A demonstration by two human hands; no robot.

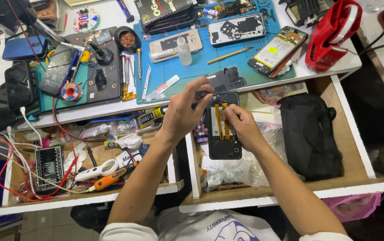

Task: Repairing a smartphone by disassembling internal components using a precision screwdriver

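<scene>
I hold an opened black smartphone (222, 145), back cover off, over the right open drawer. Two orange flex cables (219, 120) run down its inside. My left hand (184, 112) grips the phone's top left edge with fingers curled over it. My right hand (241, 125) rests on the phone's right side, with fingertips pinching at the orange cables near the top. A black inner cover piece (226, 79) lies on the blue mat (201, 58) just beyond the phone.
On the mat lie several opened phones (277, 50), a small white bottle (183, 50) and tweezers (146, 82). A red stand (332, 35) is at the right. The right drawer holds a black pouch (310, 134); the left drawer holds cables, an orange-handled tool (111, 179) and a glue tube (152, 116).
</scene>
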